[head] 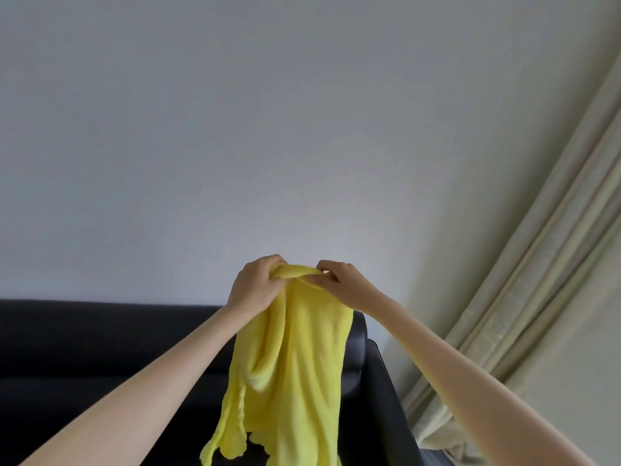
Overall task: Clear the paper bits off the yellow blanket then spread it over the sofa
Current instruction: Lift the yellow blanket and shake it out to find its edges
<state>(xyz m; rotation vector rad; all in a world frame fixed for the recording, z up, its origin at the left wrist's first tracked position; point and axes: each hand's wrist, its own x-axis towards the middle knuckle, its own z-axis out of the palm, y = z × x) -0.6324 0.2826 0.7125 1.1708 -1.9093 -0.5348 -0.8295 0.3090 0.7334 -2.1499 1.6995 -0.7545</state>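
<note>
Both hands grip the blanket (295,371) by its bunched top edge: left hand (253,287) fisted around the fabric, right hand (339,282) pinching it just beside. It hangs from them above the sofa (100,348).

The yellow blanket (295,364) runs off the bottom edge, perhaps hiding sofa (100,348).

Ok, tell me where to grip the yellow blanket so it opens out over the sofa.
Grip the yellow blanket along its top edge, coming from above. The left hand and right hand now pinch that edge close together, so the cloth hangs bunched in folds. Probably slide the hands apart toward the corners over the sofa.
</note>
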